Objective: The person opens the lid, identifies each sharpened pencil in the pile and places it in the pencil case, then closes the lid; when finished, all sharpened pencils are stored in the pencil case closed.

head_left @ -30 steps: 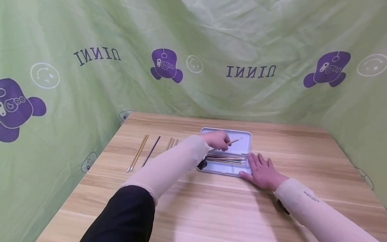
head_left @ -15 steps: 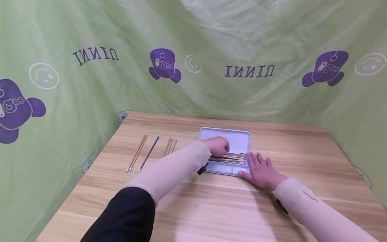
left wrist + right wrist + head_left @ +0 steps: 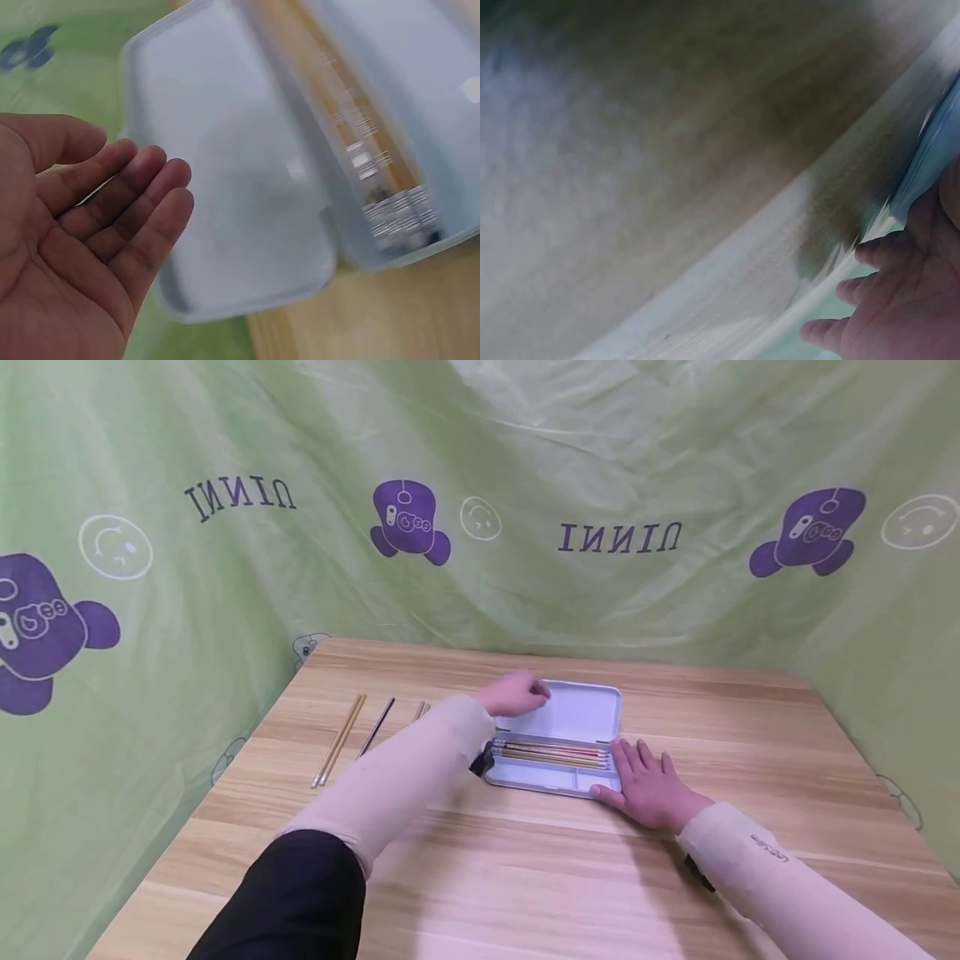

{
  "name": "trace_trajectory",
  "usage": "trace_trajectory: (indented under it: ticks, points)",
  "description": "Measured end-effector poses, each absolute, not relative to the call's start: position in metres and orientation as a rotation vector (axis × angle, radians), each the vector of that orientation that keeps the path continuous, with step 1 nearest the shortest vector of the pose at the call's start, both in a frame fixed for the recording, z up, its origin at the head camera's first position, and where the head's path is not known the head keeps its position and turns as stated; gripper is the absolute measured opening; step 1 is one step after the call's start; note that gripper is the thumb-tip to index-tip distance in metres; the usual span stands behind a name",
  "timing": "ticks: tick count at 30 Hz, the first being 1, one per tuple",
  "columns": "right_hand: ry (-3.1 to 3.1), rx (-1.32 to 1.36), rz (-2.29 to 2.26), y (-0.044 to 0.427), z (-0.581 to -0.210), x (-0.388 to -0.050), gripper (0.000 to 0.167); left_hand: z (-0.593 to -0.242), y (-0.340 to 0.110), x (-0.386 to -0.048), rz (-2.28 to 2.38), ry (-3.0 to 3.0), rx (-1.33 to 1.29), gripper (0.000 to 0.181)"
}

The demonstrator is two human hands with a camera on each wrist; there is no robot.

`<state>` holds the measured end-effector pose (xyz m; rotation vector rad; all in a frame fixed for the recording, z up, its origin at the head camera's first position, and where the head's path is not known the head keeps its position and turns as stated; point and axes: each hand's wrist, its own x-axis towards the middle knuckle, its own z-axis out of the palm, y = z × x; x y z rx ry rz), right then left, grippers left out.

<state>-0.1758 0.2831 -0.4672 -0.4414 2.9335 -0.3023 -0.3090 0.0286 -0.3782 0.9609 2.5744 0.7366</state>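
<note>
A pale blue pencil case (image 3: pixel 525 779) lies with its lid (image 3: pixel 585 710) laid back. Several pencils (image 3: pixel 551 755) lie side by side in its long rear compartment, their ferrule ends blurred in the left wrist view. Over the left part of the lid hovers my left hand (image 3: pixel 513 693), holding nothing. Its fingers are loosely bent in the left wrist view. Fingers spread, my right hand (image 3: pixel 651 789) rests against the case's right end; the right wrist view shows this hand (image 3: pixel 907 300) beside the case's blue edge (image 3: pixel 934 146).
On the wooden table (image 3: pixel 510 877), two yellow pencils (image 3: pixel 341 739) and one dark pencil (image 3: pixel 377 727) lie to the left. Further plain wooden pencils (image 3: pixel 421 711) are partly hidden by the left sleeve (image 3: pixel 405 777). Behind the table hangs a green printed curtain (image 3: pixel 510 602).
The pencil that my left hand held a second ago now lies among those in the case. That hand has lifted away up and to the left, without it. My right hand stays put.
</note>
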Motion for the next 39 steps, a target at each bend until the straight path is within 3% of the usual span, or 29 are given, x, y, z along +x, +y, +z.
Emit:
trace_trajectory:
  ticks: [5,12,28,39]
  points:
    - [2.943,-0.467,-0.286,0.277,-0.468,-0.179,0.101,-0.365,-0.012,-0.330,1.094,2.629,0.744,0.033]
    - [2.902,-0.423,-0.313,0.280,-0.470,-0.178,0.111,-0.388,-0.024,-0.333,1.295,2.644,0.439,0.034]
    - [3.059,-0.460,-0.175,0.268,-0.459,-0.165,0.096,-0.387,-0.021,-0.317,1.380,2.554,0.495,0.022]
    - [2.994,-0.487,-0.276,0.282,-0.451,-0.173,0.100,-0.392,-0.032,-0.284,1.357,2.603,0.651,0.010]
